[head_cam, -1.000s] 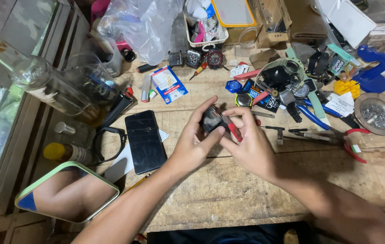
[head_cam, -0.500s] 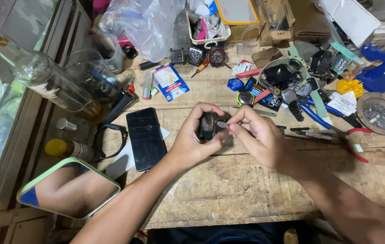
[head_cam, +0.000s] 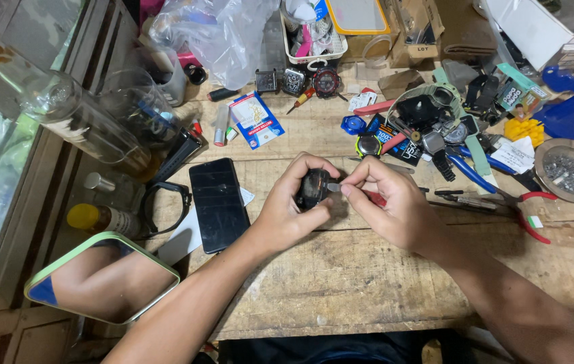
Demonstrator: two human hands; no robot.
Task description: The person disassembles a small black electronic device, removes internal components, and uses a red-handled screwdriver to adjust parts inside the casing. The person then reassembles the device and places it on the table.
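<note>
My left hand (head_cam: 294, 202) grips a small black watch body (head_cam: 312, 189) above the middle of the wooden workbench (head_cam: 341, 283). My right hand (head_cam: 391, 205) holds a thin tool with a red handle (head_cam: 376, 198), its metal tip pressed against the watch body's right side. The two hands almost touch. Much of the watch body is hidden by my left fingers.
A black phone (head_cam: 218, 203) lies left of my hands, beside a black strap loop (head_cam: 165, 207) and a green-framed mirror (head_cam: 101, 278). Watch parts, pliers (head_cam: 503, 197), a metal dish of small parts (head_cam: 570, 170), glass jars (head_cam: 91, 121) and plastic bags crowd the back.
The view and my hands have shifted slightly. My right hand has brought the tool's tip against the watch body, which the left hand has turned a little.
</note>
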